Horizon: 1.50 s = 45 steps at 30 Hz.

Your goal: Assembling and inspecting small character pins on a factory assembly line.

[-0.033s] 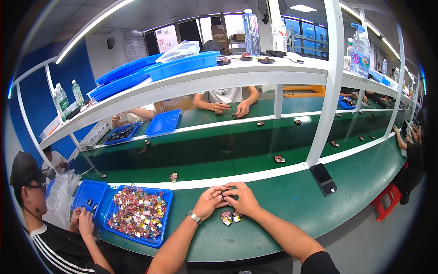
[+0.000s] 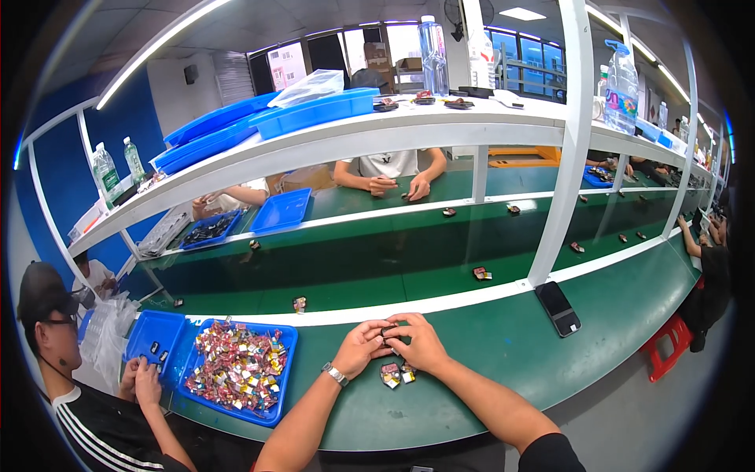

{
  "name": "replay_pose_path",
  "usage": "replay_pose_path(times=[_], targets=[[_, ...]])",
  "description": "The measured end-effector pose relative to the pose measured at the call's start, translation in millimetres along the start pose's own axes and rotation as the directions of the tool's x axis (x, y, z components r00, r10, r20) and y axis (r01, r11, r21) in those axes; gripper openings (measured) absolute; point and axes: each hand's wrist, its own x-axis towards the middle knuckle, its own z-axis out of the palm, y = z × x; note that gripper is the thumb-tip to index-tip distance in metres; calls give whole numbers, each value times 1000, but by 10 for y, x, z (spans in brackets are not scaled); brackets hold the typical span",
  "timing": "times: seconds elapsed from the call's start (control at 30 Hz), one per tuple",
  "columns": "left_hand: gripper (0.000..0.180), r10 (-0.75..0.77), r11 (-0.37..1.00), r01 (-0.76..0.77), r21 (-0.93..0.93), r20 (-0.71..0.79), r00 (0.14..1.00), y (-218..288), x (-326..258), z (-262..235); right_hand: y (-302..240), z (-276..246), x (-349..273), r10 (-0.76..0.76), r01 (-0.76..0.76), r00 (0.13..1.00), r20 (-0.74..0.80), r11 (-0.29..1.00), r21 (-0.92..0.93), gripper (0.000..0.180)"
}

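Note:
My left hand [image 2: 358,348] and my right hand [image 2: 420,344] meet over the green bench, fingertips closed on a small black part [image 2: 388,333]. Fingers cover most of that part, so its exact kind does not show. Just below my hands, near the right wrist, two small black-cased pieces [image 2: 390,375] with white, yellow and reddish components lie on the bench. To the left of my left forearm stands a blue tray [image 2: 292,354] heaped with small reddish, white and yellow electronic components.
A black phone [image 2: 557,309] lies right of my hands, beside a white post [image 2: 548,256]. Beyond a white rail, scattered pieces [image 2: 481,274] sit on the green belt. At left, a co-worker's hands [image 2: 144,381] work over another blue tray [image 2: 153,329]. Bottles and trays crowd the overhead shelf [image 2: 440,122].

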Motion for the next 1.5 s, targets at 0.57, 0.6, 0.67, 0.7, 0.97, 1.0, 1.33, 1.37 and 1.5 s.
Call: replay_pose_path(times=[0.57,0.6,0.67,0.7,0.97,1.0,1.33,1.37,1.5], targets=[[28,76,995,-77,-63,-15,997,22,-6,79,-147,0,14,-78,72,992,-94,995,-67,16],[28,75,995,-76,-60,-14,997,27,-11,72,-142,5,12,-69,63,993,-100,996,-61,16],[28,76,995,-77,-66,-22,997,19,-14,54,-129,12,10,-58,52,993,-106,997,-56,16],[28,74,995,-75,-67,-21,997,15,-9,49,-124,18,11,-57,53,993,-106,998,-45,15],[26,50,991,-52,-123,-14,999,-17,-17,6,-61,58,10,-42,41,995,-90,999,-9,17],[26,49,991,-51,-125,-17,999,-21,-15,11,-76,63,14,-32,33,996,-87,999,15,16],[27,89,991,-96,-88,-81,993,-14,-13,50,-165,21,25,-124,119,987,-98,991,-58,18],[28,79,992,-87,-92,-84,993,-29,-10,60,-164,18,17,-179,164,973,-143,980,-110,17],[29,64,993,-73,-96,-99,993,-15,-22,46,-175,22,47,-215,181,954,-208,968,-172,14]])
